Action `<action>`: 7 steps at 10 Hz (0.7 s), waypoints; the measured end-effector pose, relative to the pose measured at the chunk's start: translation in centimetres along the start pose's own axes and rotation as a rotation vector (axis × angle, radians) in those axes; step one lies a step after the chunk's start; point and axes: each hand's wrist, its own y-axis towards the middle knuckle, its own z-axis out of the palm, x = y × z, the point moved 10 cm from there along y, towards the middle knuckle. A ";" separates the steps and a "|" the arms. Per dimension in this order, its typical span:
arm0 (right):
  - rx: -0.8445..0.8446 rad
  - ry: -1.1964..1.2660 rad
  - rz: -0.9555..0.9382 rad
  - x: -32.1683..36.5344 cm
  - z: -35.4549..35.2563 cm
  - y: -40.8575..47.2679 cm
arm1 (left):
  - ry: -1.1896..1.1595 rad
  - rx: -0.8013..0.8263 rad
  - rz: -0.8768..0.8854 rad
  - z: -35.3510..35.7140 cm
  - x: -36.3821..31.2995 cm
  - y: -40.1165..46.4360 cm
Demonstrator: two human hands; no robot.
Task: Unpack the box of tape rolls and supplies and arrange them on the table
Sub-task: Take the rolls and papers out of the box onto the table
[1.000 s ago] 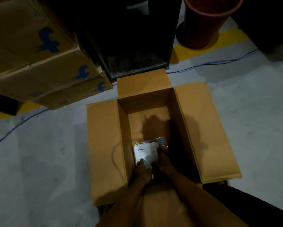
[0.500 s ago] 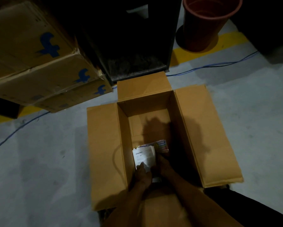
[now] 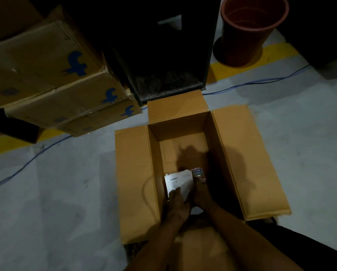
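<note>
So the open cardboard box [image 3: 247,163] sits on the grey floor [image 3: 56,202] in the lower middle of the frame, all four flaps folded out. Both hands are down inside it near the bottom edge of the opening. The left hand [image 3: 177,204] is on a white packet [image 3: 178,181] with "amazon" printed on it, fingers [image 3: 174,193] pressed together over its lower edge. The right hand [image 3: 201,194] is right beside it, fingers curled around a small colourful pack [image 3: 197,173] that pokes out just above the white packet's right corner. Lighting is pretty dim, so I can't tell what that little pack actually is, or whether the two things are one bundle or separate. The rest of the box floor looks bare, with just the hands' shadow thrown across it.

Around it: a stack of cardboard boxes [image 3: 52,81] with blue logos fills the upper left of the frame, tilted a bit. A dark cabinet thing [image 3: 163,55] stands at top centre, its base just beyond the open box's far flap. A reddish-brown bucket [image 3: 247,32] is in the upper right, standing on the yellow floor line [image 3: 239,65]. A blue cable [image 3: 251,83] runs along the floor behind the box and off toward the left edge.
</note>
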 end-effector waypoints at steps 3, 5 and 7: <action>-0.128 0.128 -0.087 6.3 -7.7 -5.0 | -0.097 -0.231 0.122 -5.0 -3.8 -3.5; -0.111 0.141 -0.142 11.3 -11.7 -8.5 | -0.471 -0.412 0.135 -11.1 -6.3 -6.7; -0.071 0.225 -0.213 14.2 -13.4 -12.0 | -0.712 -0.373 0.115 -14.9 -7.1 -9.7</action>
